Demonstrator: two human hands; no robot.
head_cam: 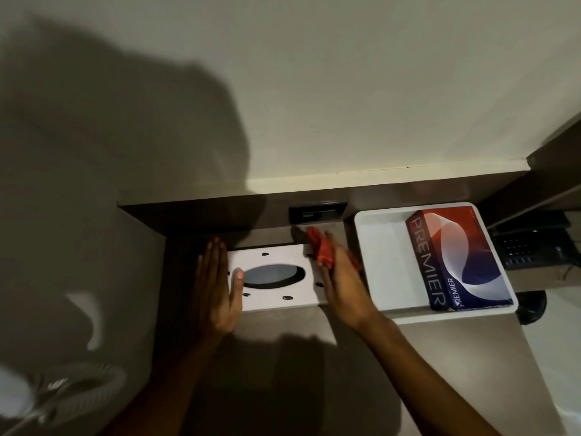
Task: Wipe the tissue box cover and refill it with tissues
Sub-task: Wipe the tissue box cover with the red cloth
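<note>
Dark bench [276, 328] under everything, running left to right below a pale wall. Off beyond the right hand's fingers, well apart from the left, a white tray-like base [380, 265] with a red, white and blue tissue pack [459, 259] lying along its far side, long axis running away from the body. Between the two hands, flat on the bench, the white tissue box cover [273, 278], long axis left to right, oval slot facing up and small dark marks dotted round it. Left hand [217, 287] flat and spread along the cover's left end, fingers [211, 256] straight and gripping nothing, thumb resting on top near the slot: bracing, by the look of it. Right hand [341, 278] at the cover's right end, fingers curled round a bunched red cloth [319, 250] pressed at the far right corner. Wiping apparently in hand, with the untouched top stretching leftward from the cloth along the long axis (right hand nearer both that surface and the tissue pack). Hard to tell: whether the cloth rests on the top face or the end wall, since the right hand covers that edge. Lower left blurred and dim, nothing identifiable there. Small dark fitting [317, 212] beyond the cloth against the back panel, purpose unclear.
</note>
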